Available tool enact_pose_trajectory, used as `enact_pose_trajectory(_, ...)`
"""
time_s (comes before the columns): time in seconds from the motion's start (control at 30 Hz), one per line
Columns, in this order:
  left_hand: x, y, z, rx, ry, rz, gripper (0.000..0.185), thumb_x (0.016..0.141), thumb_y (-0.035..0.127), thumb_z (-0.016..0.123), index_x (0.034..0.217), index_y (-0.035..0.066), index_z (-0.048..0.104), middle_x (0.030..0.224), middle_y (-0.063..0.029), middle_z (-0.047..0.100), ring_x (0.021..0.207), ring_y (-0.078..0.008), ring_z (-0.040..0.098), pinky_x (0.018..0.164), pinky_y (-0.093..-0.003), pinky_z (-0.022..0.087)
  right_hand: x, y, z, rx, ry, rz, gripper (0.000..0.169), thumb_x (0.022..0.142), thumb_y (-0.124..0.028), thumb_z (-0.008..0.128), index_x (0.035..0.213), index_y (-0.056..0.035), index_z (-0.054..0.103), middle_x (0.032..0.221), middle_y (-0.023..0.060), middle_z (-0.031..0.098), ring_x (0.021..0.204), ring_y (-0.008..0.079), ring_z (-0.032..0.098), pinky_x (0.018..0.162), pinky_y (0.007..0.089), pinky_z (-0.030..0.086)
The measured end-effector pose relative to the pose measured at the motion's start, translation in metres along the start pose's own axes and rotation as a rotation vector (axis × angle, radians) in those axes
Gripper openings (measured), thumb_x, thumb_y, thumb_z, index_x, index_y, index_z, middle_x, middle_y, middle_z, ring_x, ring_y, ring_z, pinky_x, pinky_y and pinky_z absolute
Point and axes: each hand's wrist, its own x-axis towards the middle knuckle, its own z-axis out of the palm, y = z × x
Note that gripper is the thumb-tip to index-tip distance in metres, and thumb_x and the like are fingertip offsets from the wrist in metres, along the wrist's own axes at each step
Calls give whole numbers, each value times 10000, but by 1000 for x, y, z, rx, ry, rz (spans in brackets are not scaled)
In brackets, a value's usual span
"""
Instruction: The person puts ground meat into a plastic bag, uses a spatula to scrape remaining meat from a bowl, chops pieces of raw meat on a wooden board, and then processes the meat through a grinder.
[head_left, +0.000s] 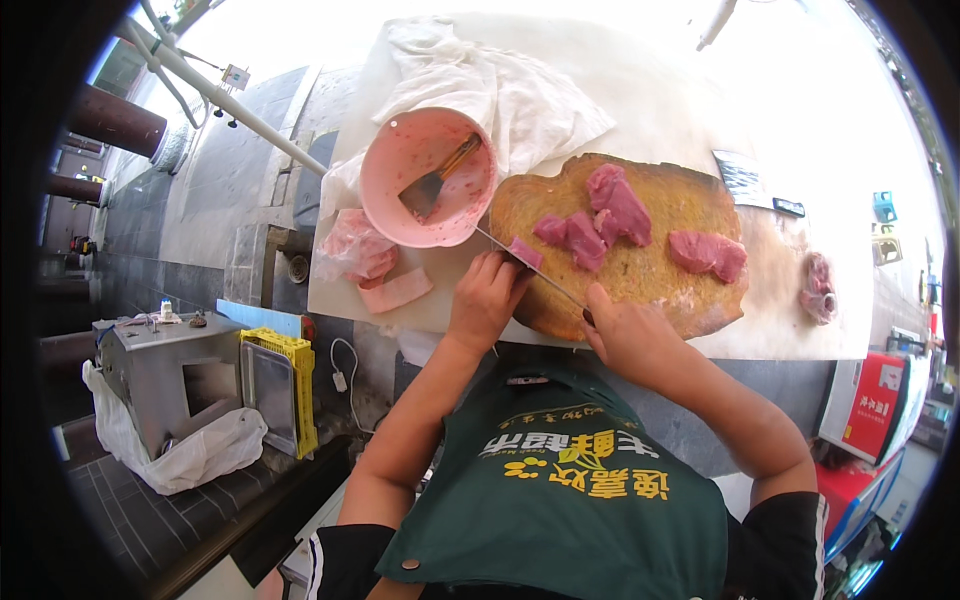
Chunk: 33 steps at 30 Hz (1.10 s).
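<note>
My right hand (628, 334) grips the handle of a knife (551, 280) at the near edge of a thick wooden chopping board (577, 289). The thin blade slants up and left, its tip near a pink plastic bowl (379, 176). Against the blade lies a small piece of raw red meat (527, 253); my left hand (484, 292), fingers bent, holds it at the board's left edge. How deep the blade sits in it is hidden. Farther back on the board are several meat chunks (626, 214), with another piece of meat (706, 253) at the right.
The bowl holds a wide-bladed tool with a wooden handle (450, 161). Left of the board lie bagged meat (356, 244) and a pale pink strip (397, 290); white cloth or plastic sheeting (487, 82) lies behind. Bagged meat (819, 289) rests on the white table (780, 330) at right.
</note>
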Motion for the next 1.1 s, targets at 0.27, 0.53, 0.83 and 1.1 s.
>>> enact_pose_trajectory(0.27, -1, -2, 3, -5, 43, 46, 209, 730, 71, 717, 912, 38, 619, 970, -124, 620, 912, -321, 593, 794, -392, 501, 62, -16, 23, 44, 69, -34, 260, 907, -223, 541, 995, -9, 423, 772, 264, 634, 741, 454, 620, 680, 543, 474)
enact_pose_trajectory(0.53, -8, 5, 3, -55, -20, 162, 231, 718, 63, 707, 927, 43, 611, 980, -124, 604, 940, -316, 587, 820, -389, 501, 30, 2, 14, -30, 29, -3, 298, 876, -230, 565, 1019, 9, 457, 827, 264, 659, 802, 416, 664, 710, 514, 517)
enact_pose_trajectory(0.83, -9, -9, 2, -42, 112, -91, 155, 750, 50, 671, 868, 29, 573, 907, -130, 553, 834, -320, 561, 720, -401, 483, 5, 7, 20, 83, 52, 101, 251, 907, -203, 549, 1001, -3, 429, 819, 278, 633, 788, 476, 611, 693, 543, 470)
enact_pose_trajectory(1.1, 45, 26, 7, -343, 90, 102, 151, 814, -7, 573, 953, 52, 579, 1059, -115, 569, 814, -320, 625, 676, -402, 517, -65, 24, -27, 390, 373, 250, 257, 916, -199, 561, 979, 19, 439, 815, 263, 628, 812, 463, 599, 709, 512, 451)
